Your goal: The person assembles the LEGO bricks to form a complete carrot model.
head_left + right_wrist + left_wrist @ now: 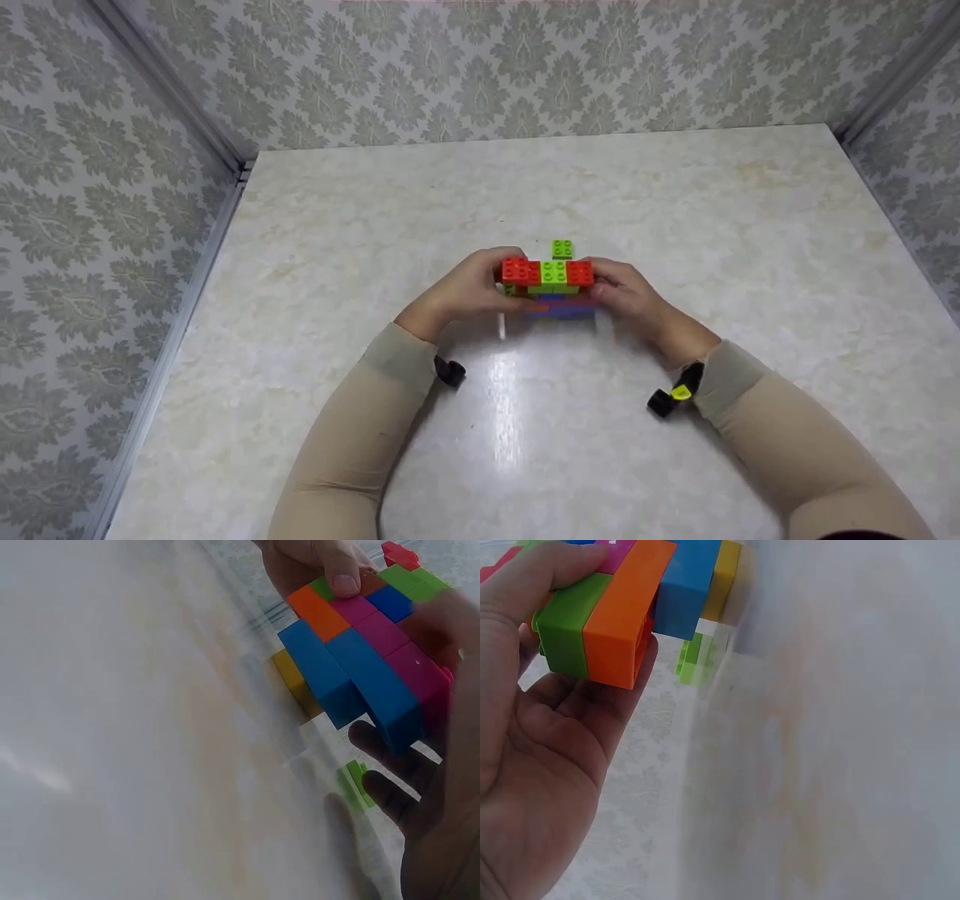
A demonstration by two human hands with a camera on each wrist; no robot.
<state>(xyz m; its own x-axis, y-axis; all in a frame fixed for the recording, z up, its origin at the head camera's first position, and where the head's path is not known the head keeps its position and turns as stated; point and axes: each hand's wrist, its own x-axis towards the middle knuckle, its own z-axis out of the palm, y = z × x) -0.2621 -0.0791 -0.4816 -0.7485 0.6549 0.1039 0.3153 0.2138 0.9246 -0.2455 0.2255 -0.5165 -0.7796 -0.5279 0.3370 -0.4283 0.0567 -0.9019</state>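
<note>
A block build of stacked toy bricks is held between both hands just off the tabletop. Red and light green studded bricks form its top row, with blue, magenta, orange and yellow ones lower down. My left hand grips the left end, its thumb by the green brick and the orange brick. At the other end my right hand holds the build near the magenta bricks and blue bricks. A loose light green brick lies on the table just behind.
The pale marbled table reaches back to a patterned wall, with another patterned wall at the left. Black straps with small devices sit at both wrists.
</note>
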